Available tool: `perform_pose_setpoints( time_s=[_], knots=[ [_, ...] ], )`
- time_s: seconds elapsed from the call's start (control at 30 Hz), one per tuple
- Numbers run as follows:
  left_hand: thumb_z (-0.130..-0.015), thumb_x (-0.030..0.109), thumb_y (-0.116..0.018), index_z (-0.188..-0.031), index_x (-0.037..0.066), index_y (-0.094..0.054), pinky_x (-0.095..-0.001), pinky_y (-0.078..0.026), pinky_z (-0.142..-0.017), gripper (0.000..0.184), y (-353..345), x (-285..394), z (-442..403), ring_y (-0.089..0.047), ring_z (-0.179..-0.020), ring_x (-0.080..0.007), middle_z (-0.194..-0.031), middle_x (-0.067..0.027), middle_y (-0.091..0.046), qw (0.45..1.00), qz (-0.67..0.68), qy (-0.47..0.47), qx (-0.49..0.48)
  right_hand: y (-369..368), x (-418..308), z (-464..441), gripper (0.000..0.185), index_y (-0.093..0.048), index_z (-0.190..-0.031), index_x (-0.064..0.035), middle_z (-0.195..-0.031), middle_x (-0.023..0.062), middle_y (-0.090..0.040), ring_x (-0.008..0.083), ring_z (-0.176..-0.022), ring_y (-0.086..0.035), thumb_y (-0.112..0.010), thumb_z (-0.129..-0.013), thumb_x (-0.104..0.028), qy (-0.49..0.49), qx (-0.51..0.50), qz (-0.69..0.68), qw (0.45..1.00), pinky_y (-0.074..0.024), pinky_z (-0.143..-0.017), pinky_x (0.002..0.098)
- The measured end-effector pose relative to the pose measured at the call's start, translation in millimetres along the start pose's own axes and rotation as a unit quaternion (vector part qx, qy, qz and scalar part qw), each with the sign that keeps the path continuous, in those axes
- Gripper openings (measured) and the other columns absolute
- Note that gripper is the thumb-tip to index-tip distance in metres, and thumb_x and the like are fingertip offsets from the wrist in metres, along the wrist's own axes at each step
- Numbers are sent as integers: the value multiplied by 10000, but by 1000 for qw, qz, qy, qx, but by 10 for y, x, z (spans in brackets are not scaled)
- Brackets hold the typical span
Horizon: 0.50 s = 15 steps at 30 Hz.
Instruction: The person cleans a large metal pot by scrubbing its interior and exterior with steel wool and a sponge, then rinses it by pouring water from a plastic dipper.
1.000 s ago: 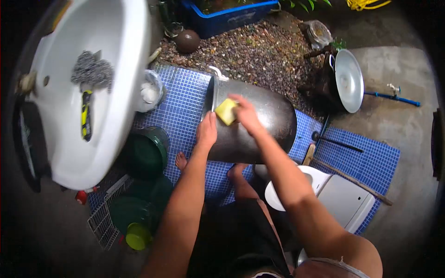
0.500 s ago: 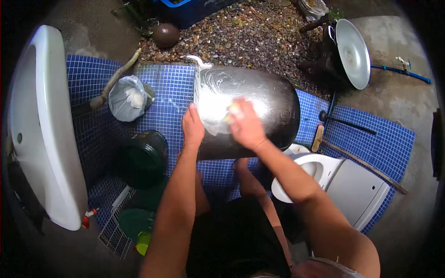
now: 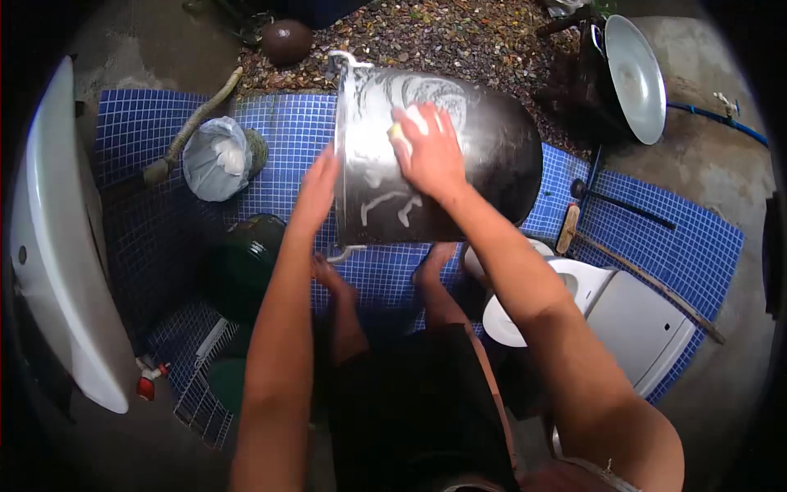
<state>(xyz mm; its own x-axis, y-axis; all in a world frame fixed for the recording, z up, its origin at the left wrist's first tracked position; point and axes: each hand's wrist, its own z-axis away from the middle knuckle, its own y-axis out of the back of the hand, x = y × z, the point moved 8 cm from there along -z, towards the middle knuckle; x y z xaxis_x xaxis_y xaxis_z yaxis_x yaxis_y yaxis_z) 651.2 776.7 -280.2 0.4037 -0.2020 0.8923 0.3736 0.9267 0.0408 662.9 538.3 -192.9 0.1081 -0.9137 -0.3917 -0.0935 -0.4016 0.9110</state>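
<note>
Stockpot point(image 3: 500, 139), sudsy, lies beneath the right hand point(image 3: 429, 154), part-curled holding a yellow sponge point(image 3: 395, 131), and beside the left hand point(image 3: 318, 187), whose grip I cannot tell.

Dark vignetted corners, fisheye-bent edges, glare on the pot point(image 3: 498, 152), shadowed lower centre

The metal pot point(image 3: 498, 152) (shiny and soap-streaked) lies sideways, a yellow sponge point(image 3: 396, 132) against it.
</note>
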Motion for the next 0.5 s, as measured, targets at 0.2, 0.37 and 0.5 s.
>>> perform_pose_setpoints(
  time_s=[0.2, 0.37, 0.5],
  knots=[
    [-772, 367, -952, -1452, 47, -637, -384, -548, -944, 815, 35, -1228, 1145, -692, -1095, -267, -1153, -180, -725, 973, -225, 33, 39, -205, 534, -721, 511, -622, -1455, -168, -1423, 275, -602, 428, -1372, -537, -499, -1053, -458, -54, -33, -8, 998, -370, -1211, 517],
    [-840, 377, -900, -1210, 56, -767, -325, -486, -639, 508, -82, -1310, 834, -590, -697, -133, -785, -46, -688, 970, -207, 124, -16, -253, 472, -890, 525, -667, -1387, -118, -1381, 270, -626, 420, -1312, -584, -478, -1054, -478, -83, -71, 35, 993, -459, -1127, 510],
    [-890, 270, -863, -1138, 44, -772, -267, -447, -572, 349, -298, -754, 915, -555, -640, -57, -751, -5, -695, 995, -55, 86, 10, -57, -478, -135, 377, -688, -1315, -116, -1403, 243, -603, 437, -1360, -537, -615, -981, -272, 49, 62, 20, 997, -390, -1186, 580]
  ],
)
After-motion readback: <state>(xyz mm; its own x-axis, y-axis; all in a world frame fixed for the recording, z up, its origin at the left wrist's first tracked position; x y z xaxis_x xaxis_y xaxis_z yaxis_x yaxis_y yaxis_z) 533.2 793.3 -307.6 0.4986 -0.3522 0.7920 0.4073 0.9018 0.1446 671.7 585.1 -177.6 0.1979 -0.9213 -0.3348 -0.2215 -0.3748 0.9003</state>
